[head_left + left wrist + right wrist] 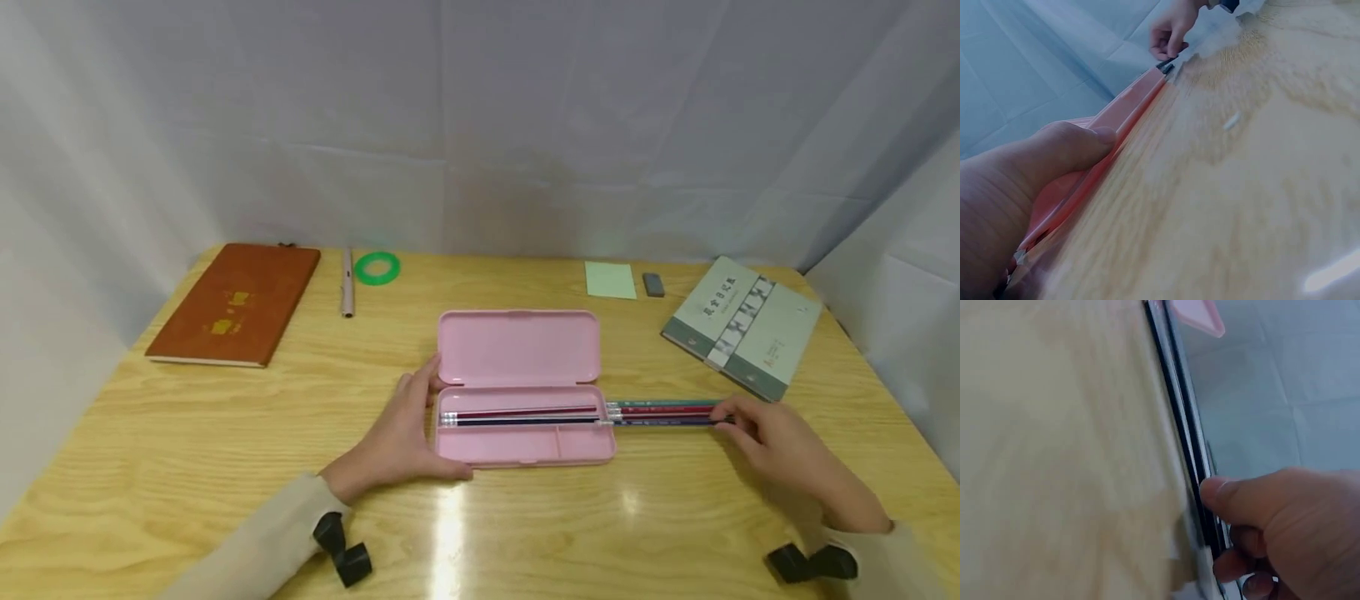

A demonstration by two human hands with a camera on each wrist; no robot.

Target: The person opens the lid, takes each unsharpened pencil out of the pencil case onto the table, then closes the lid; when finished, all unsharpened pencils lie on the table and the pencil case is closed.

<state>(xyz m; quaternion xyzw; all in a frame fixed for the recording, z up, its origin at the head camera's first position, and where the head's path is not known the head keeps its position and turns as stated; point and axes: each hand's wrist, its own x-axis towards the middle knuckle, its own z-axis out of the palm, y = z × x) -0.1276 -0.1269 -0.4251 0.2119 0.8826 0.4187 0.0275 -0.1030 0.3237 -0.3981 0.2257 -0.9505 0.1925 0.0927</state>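
A pink pencil case (498, 450) stands with its lid (519, 346) raised, a few pencils (517, 420) lying in its long back compartment. My left hand (401, 437) grips the case's left end, thumb along the front wall and fingers by the hinge side. In the left wrist view that thumb (1072, 150) presses against the pink wall. At the right, my right hand (772, 442) pinches the far ends of several pencils (660, 413) in green, red and dark blue. Their metal-tipped ends reach the case's right rim. The right wrist view shows dark pencils (1182, 394) under the thumb.
A brown notebook (240, 304), a pen (347, 283) and a green tape roll (377, 268) lie at the back left. Sticky notes (611, 280), a grey eraser (653, 285) and a pale green notebook (742, 325) are at the back right. A pale curtain (510, 125) hangs behind.
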